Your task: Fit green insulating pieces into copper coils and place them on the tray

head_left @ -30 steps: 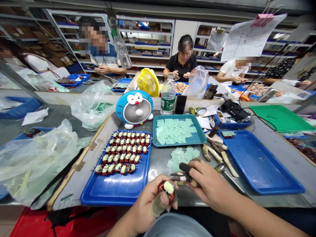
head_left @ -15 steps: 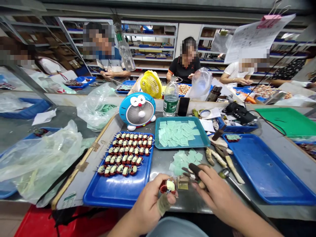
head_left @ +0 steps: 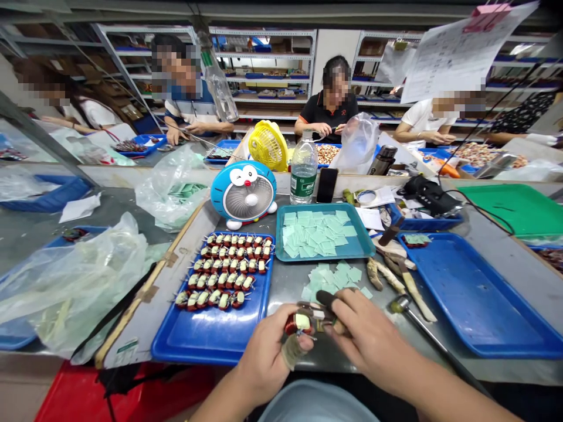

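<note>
My left hand [head_left: 268, 357] grips a small red wound coil [head_left: 298, 324] with a pale core, its thumb wrapped in a worn finger cot. My right hand [head_left: 367, 340] is closed on a small brownish part [head_left: 323, 313] right beside the coil, a dark cot on its index finger. Both hands meet at the bench's front edge. Just beyond them lies a loose pile of pale green squares [head_left: 334, 276]. To the left, a blue tray [head_left: 211, 331] carries rows of several finished coils [head_left: 229, 271].
A teal tray [head_left: 363, 239] of green squares sits ahead, an empty blue tray [head_left: 475, 299] to the right, tools [head_left: 398, 281] between. A blue cartoon fan [head_left: 244, 193], water bottle [head_left: 303, 170] and plastic bags [head_left: 74, 281] stand behind. Other people work across the bench.
My hands came together: the right hand's part now sits against the coil in my left hand. The view shifted slightly.
</note>
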Demonstrator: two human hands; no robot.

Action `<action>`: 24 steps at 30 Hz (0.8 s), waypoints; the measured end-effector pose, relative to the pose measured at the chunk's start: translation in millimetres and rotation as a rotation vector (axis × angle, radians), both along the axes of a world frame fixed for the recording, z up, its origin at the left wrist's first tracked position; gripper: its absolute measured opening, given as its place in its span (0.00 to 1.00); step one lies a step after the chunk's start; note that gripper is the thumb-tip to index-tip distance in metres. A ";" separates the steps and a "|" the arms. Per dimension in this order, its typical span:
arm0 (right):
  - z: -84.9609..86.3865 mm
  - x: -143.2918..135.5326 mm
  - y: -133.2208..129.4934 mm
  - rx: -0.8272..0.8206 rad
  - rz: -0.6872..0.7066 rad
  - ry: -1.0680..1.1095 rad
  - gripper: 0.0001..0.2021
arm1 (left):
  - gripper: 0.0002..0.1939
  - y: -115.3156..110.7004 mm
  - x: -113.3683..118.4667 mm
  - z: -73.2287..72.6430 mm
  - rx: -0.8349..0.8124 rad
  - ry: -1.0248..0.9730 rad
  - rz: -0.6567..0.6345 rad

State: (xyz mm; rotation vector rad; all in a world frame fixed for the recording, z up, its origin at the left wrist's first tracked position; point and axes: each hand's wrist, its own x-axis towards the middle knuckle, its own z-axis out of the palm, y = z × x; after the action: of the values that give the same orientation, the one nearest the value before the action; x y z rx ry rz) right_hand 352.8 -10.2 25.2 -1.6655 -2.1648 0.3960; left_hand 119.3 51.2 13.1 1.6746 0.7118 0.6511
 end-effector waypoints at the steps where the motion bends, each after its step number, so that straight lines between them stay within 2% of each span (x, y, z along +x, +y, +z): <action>1: -2.4 0.9 -2.4 -0.003 -0.053 0.056 0.02 | 0.22 -1.1 -0.8 -3.6 -0.084 -0.054 0.045; 5: -31.9 0.8 -25.1 0.008 -0.361 0.280 0.11 | 0.34 -2.5 2.7 -14.7 -0.535 -0.462 0.138; 7: -49.8 -3.0 -38.8 0.000 -0.357 0.317 0.16 | 0.35 -1.1 6.6 -15.0 -0.706 -0.641 0.137; 10: -63.1 -9.4 -53.3 -0.018 -0.295 0.317 0.18 | 0.27 1.1 11.0 -10.6 -0.786 -0.711 0.131; 13: -54.7 -10.4 -58.2 -0.010 -0.268 0.267 0.15 | 0.25 0.8 12.4 -6.7 -0.735 -0.635 0.123; 18: -20.8 -3.0 -53.8 -0.038 -0.191 0.135 0.08 | 0.24 -5.5 13.0 -9.1 -0.558 -0.574 0.124; 21: -9.2 3.2 -49.2 -0.065 -0.170 0.083 0.07 | 0.23 -9.7 12.5 -12.8 -0.525 -0.532 0.106; 24: -4.3 8.1 -44.6 -0.033 -0.149 0.038 0.11 | 0.23 -12.7 10.4 -15.8 -0.476 -0.467 0.084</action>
State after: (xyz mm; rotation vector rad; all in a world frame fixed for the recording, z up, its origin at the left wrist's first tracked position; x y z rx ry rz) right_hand 360.9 -54.8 20.9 -1.8086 -2.0015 0.4190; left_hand 129.8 38.5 -2.7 1.0107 0.5443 0.8224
